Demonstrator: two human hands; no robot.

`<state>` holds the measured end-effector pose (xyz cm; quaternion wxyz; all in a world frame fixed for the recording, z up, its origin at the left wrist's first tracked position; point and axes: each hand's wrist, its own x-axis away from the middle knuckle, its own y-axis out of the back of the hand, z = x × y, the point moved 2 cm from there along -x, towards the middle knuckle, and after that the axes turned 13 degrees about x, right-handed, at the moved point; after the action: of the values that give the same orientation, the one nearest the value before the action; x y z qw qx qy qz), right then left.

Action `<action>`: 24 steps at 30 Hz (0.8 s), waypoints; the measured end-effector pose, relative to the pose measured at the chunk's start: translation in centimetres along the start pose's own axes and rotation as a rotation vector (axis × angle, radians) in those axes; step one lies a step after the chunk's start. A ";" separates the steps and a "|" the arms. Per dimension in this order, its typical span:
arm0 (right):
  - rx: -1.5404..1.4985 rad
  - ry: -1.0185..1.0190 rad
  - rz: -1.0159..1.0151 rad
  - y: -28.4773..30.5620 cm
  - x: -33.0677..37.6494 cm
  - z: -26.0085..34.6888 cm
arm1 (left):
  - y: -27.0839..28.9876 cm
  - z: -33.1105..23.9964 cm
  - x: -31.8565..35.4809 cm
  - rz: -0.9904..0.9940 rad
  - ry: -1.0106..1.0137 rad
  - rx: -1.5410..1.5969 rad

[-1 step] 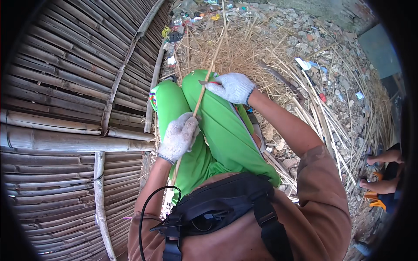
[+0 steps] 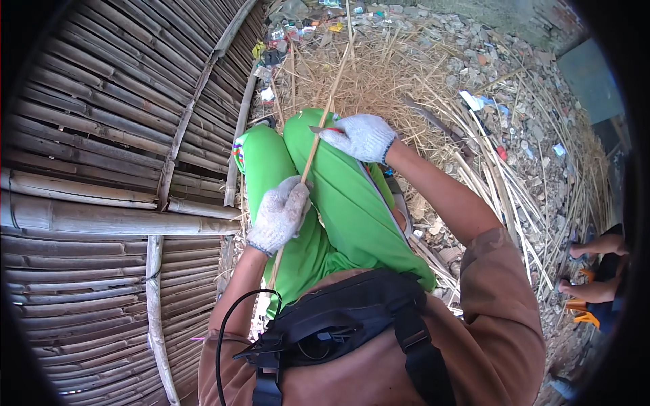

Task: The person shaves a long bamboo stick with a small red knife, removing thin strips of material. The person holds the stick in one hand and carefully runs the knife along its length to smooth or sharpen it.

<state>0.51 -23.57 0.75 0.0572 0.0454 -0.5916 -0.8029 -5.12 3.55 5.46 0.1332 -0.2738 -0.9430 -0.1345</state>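
A long, thin bamboo strip [image 2: 330, 98] runs from the ground far ahead, over my green-trousered legs, toward my lap. My left hand [image 2: 279, 213], in a whitish knit glove, is closed around the strip above my thighs. Farther along it, my right hand [image 2: 362, 137], gloved the same way, grips a small knife [image 2: 317, 128]. The knife's short blade lies across the strip near my knee, and a bit of red shows beside my fingers. Most of the knife's handle is hidden in the glove.
A bamboo slat wall [image 2: 115, 142] stands close on my left. Straw-like shavings [image 2: 379, 74] cover the rubble ahead. Several pale strips [image 2: 518, 210] lie to the right, near a dark flat blade-like piece [image 2: 433, 118]. Another person's legs [image 2: 599, 247] show at the far right.
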 end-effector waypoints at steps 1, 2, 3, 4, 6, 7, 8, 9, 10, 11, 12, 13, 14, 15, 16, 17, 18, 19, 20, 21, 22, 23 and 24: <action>0.004 0.002 0.000 0.1 0.0 0.2 | 0.0 0.2 0.2 -0.001 -0.003 0.003; 0.042 -0.011 0.004 0.1 0.1 0.6 | 0.0 0.4 0.5 -0.018 -0.019 -0.016; 0.078 -0.025 0.007 0.1 0.1 0.6 | -0.1 0.5 0.8 -0.033 -0.035 -0.038; 0.080 -0.025 0.005 0.1 0.0 0.4 | 0.0 0.6 1.3 -0.033 -0.038 -0.038; -0.005 -0.100 -0.071 0.2 -0.4 -0.7 | 0.3 0.8 2.9 -0.028 -0.117 -0.072; -0.018 -0.156 -0.014 1.0 -0.7 -2.0 | 0.7 1.2 3.7 -0.024 -0.119 -0.079; -0.021 -0.161 -0.020 1.0 -0.5 -2.4 | 1.3 1.6 4.7 -0.002 -0.095 -0.112; -0.005 -0.127 -0.033 1.1 -0.2 -2.3 | 1.6 1.8 5.4 0.016 -0.066 -0.137; 0.010 -0.094 -0.047 1.0 -0.1 -2.0 | 1.7 1.8 5.8 0.015 -0.062 -0.135; 0.023 -0.098 -0.037 0.8 -0.2 -1.7 | 1.9 1.8 6.3 0.005 -0.005 -0.080; 0.026 -0.088 -0.037 0.4 -0.3 -0.8 | 2.0 1.4 6.9 -0.015 0.046 -0.025; 0.029 -0.060 -0.045 -0.2 -0.2 -0.1 | 1.8 1.1 6.6 -0.021 0.037 -0.017; 0.033 -0.032 -0.052 -0.5 -0.3 0.2 | 1.5 0.7 6.0 -0.014 0.053 0.010; 0.106 -0.036 0.000 0.0 -0.3 0.8 | 1.3 0.5 5.6 -0.012 0.077 0.035; 0.108 -0.028 0.001 0.5 -0.1 1.2 | 1.1 0.2 5.0 -0.020 0.077 0.038; 0.093 0.016 0.017 1.0 0.1 1.6 | 0.9 0.1 4.2 -0.016 0.074 0.081; 0.080 0.055 0.032 1.3 0.3 1.9 | 0.5 -0.1 3.3 -0.007 0.069 0.123; 0.086 0.053 0.029 1.2 0.3 1.8 | 0.1 -0.3 2.5 -0.021 0.062 0.144; 0.084 0.049 0.033 0.8 0.1 1.6 | -0.2 -0.5 1.7 -0.019 0.055 0.146; 0.080 0.044 0.041 0.7 0.1 1.6 | -0.5 -0.6 1.1 -0.021 0.050 0.161; 0.085 0.042 0.040 0.7 0.1 1.4 | -0.7 -0.6 0.7 -0.023 0.044 0.176; 0.062 0.026 0.033 0.8 0.1 1.1 | -1.0 -0.7 0.4 -0.020 0.041 0.177; 0.034 0.008 0.032 0.8 0.3 1.0 | -1.0 -0.5 0.5 -0.018 0.045 0.178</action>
<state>0.11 -22.87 1.84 0.0715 0.0401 -0.6056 -0.7915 -5.98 2.76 5.92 0.1768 -0.2491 -0.9505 -0.0573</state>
